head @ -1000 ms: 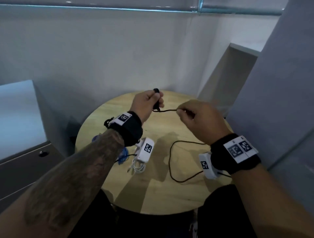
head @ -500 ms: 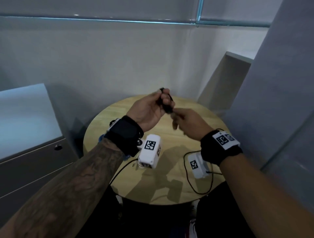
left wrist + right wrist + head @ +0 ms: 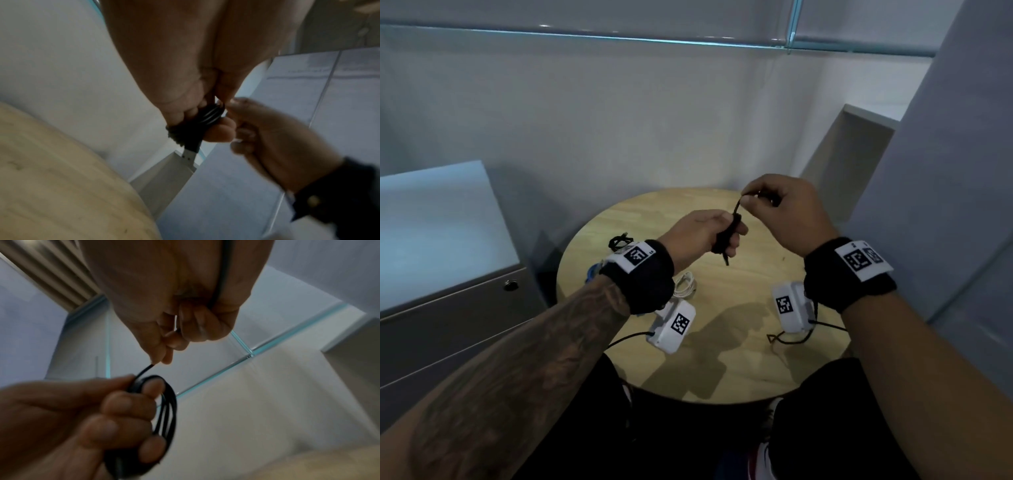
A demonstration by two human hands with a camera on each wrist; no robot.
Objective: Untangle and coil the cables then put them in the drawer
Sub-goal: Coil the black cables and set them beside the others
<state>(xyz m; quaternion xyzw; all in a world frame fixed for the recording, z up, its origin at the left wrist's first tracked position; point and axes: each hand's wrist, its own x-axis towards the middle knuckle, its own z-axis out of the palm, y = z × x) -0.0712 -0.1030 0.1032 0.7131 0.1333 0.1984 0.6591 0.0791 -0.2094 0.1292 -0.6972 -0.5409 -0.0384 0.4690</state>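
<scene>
Above the round wooden table [image 3: 722, 370], my left hand [image 3: 702, 236] grips a small coil of black cable [image 3: 727, 236]. The coil's loops [image 3: 164, 405] show in the right wrist view, wrapped round my left fingers [image 3: 127, 404]. A silver USB plug [image 3: 189, 157] sticks out below the coil in the left wrist view. My right hand [image 3: 777, 212] pinches the loose strand of the same cable [image 3: 144, 369] just above the coil. The strand runs on through my right fist.
On the table lie a coiled white cable [image 3: 685, 282], a black cable bundle [image 3: 619, 241] and something blue [image 3: 592, 272] at the left edge. A grey cabinet with a drawer and lock [image 3: 510, 284] stands to the left. A wall panel [image 3: 945, 171] rises at right.
The loose black loop that lay on the table is now gathered into the coil. My right hand has risen above my left hand, drawing the strand upward. Both hands shifted slightly right.
</scene>
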